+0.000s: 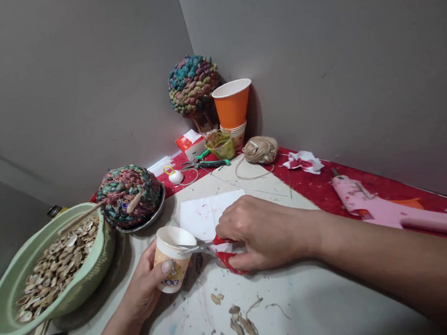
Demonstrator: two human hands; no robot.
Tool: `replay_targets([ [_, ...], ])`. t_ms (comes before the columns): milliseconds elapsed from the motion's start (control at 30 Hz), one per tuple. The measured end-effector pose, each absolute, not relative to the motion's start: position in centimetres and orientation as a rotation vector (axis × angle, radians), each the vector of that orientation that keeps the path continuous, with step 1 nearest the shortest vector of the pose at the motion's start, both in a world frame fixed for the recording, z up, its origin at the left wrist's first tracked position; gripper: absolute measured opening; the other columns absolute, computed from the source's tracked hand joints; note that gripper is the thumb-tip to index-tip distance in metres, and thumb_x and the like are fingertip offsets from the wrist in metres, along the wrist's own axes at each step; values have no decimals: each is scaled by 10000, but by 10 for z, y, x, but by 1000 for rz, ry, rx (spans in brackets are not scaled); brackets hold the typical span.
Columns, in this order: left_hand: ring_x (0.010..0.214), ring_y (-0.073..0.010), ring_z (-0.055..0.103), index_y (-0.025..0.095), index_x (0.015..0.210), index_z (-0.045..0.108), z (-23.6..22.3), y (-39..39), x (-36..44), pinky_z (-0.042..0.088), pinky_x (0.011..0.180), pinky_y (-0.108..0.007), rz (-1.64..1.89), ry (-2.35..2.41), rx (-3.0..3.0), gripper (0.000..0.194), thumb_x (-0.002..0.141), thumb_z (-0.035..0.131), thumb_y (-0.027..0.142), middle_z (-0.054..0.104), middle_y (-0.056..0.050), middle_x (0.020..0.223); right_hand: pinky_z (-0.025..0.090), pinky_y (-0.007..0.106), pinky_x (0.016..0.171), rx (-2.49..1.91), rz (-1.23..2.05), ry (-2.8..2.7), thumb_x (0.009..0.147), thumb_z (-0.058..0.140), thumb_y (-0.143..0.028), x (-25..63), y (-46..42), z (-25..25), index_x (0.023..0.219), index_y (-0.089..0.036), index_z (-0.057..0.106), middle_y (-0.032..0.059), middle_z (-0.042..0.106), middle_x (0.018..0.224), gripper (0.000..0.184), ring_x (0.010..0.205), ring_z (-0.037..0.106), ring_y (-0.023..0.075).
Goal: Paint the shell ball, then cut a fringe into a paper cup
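Note:
A printed paper cup (172, 264) is tilted slightly in my left hand (146, 282), whose thumb presses its front and whose fingers wrap behind it. In my right hand (248, 233) is a pair of scissors (227, 260) with red handles, my fingers through the loops. The blades reach left to the cup's rim, one inside the opening and one outside the wall. I cannot tell whether the paper is cut there. White paper (196, 214) lies on the table behind the cup.
At left stands a green basket (109, 245) of shells, beside a coloured woven ball (130, 196) on a metal dish. Behind are pliers (207, 163), twine (261, 149), an orange cup (234, 106) and another coloured ball (193, 84). A pink glue gun (384, 211) lies right; shell scraps (243, 325) lie in front.

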State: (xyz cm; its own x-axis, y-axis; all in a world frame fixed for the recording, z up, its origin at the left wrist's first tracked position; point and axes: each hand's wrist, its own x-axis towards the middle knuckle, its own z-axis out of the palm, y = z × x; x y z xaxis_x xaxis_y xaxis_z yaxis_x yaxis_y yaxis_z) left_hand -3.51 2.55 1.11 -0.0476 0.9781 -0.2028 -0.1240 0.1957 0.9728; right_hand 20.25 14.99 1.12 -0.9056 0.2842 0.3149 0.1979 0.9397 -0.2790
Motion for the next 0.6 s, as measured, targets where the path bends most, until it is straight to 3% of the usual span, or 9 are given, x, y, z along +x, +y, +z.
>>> replay_targets([
  [600, 705, -173, 617, 155, 1054, 698, 3, 29, -39, 476, 634, -251, 1146, 1257, 993, 528, 676, 847, 493, 731, -69, 839, 240, 269, 557, -375, 423, -2746, 789, 676, -210, 200, 150, 11, 645, -161, 647, -4, 623, 595, 155, 532, 466, 120],
])
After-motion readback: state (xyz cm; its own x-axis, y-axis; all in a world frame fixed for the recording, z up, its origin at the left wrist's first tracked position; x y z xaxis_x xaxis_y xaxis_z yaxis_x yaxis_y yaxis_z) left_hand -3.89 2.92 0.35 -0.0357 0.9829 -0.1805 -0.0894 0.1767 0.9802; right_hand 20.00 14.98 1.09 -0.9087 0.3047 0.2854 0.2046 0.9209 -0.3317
